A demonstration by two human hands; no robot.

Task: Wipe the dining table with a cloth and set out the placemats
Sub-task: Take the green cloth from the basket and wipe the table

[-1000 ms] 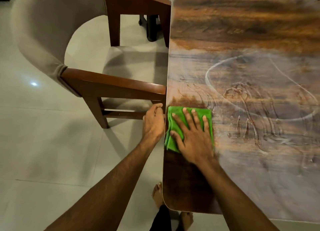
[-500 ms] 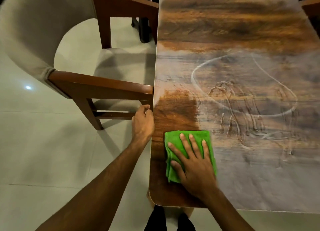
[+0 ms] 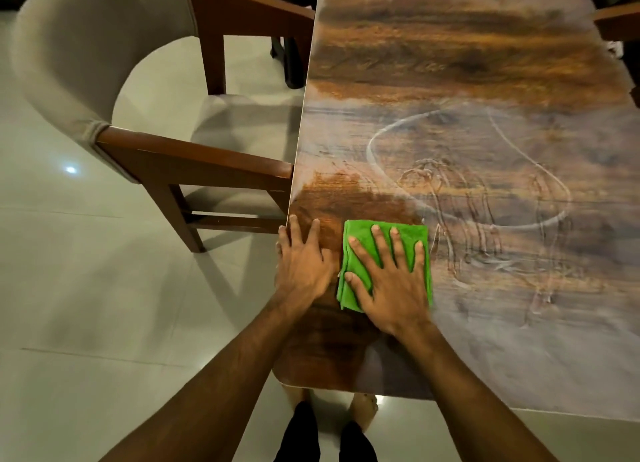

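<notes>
The right hand point(image 3: 391, 288) presses the green cloth point(image 3: 360, 243) with spread fingers point(image 3: 379, 247) on the bench point(image 3: 485, 63), the left hand point(image 3: 301, 264) flat beside it.

Folded green cloth point(image 3: 360, 254) flat on dusty table point(image 3: 485, 63).
</notes>
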